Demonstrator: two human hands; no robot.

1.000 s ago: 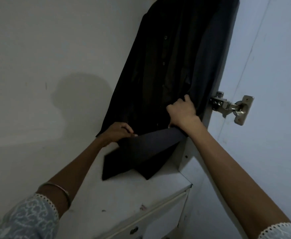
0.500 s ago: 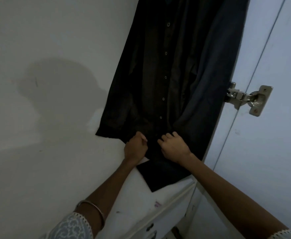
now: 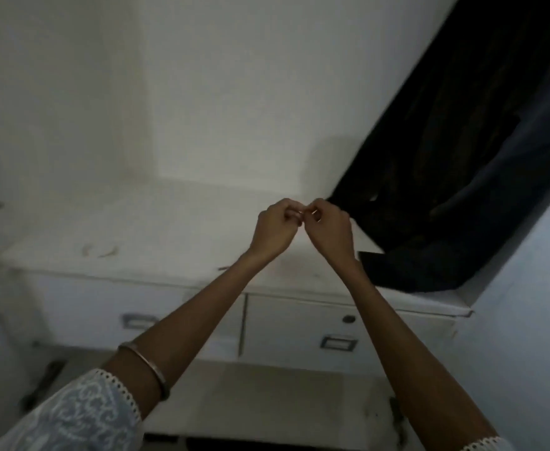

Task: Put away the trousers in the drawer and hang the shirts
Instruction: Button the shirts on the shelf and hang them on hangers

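Fingers (image 3: 287,207) of the left hand (image 3: 275,227) and right hand (image 3: 330,227) curl inward, tips meeting; whether they pinch anything is too blurred to tell. Two dark shirts (image 3: 446,157) hang just beside the right hand, hems lying on the shelf (image 3: 169,229). Below it are two drawers (image 3: 299,327), both closed, with one handle each.

head view | worn on head | faces forward, down | near white drawer unit (image 3: 286,330)

shirts (image 3: 456,151) blurred, cut off top and right; unclear whether left hand (image 3: 275,227) or right hand (image 3: 330,229) pinches anything.
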